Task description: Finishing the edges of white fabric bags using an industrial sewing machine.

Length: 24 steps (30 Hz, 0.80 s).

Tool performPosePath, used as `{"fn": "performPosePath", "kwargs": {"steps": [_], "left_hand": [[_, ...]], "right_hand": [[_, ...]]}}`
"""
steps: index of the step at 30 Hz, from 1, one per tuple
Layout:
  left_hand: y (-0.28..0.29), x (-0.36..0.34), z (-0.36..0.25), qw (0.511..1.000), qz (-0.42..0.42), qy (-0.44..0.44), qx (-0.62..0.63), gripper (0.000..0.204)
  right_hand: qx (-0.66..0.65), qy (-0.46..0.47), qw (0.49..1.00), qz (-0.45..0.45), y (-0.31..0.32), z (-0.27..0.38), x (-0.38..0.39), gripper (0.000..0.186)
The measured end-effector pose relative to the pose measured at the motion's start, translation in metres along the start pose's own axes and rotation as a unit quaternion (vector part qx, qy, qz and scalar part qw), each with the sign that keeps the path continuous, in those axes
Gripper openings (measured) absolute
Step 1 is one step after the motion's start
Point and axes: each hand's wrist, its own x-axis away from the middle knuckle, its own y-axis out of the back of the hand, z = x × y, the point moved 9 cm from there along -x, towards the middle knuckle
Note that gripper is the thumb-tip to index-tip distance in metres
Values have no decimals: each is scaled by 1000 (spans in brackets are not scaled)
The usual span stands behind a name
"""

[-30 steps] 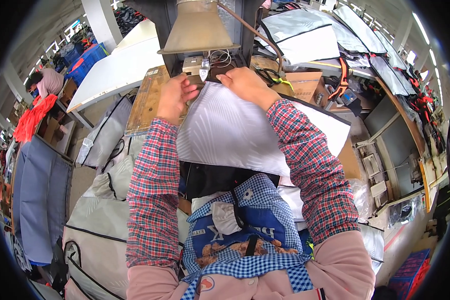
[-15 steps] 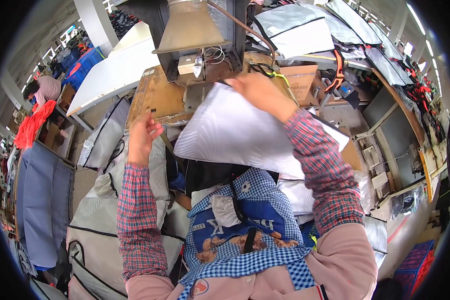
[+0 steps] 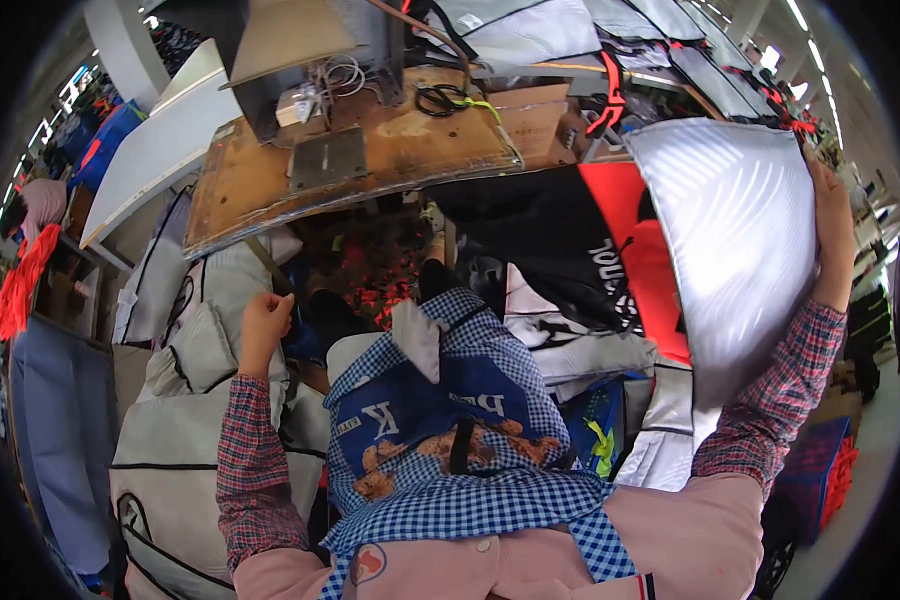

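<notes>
At right, one hand point(image 3: 832, 228) holds one panel point(image 3: 735, 235)

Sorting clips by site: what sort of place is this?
Probably a sewing workshop or textile factory floor: silvery, black-edged panels lie piled at the upper right, a machine stands over a worn wooden worktable, and what look like red scraps litter the floor below.

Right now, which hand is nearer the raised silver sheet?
Right. The right hand holds the raised silver sheet at its right edge; the left hand is far off to its left.
</notes>
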Motion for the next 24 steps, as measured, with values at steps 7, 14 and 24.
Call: {"fn": "performPosePath", "kwargs": {"steps": [7, 14, 24], "left_hand": [[-95, 32, -9, 965, 91, -129, -209, 40], [-126, 76, -18, 930, 148, -190, -277, 56], [-99, 72, -14, 974, 79, -146, -156, 19]], "right_hand": [[340, 7, 932, -125, 81, -74, -68, 59], [272, 157, 889, -335, 77, 27, -53, 55], [164, 126, 955, 214, -194, -92, 6, 33]]}}
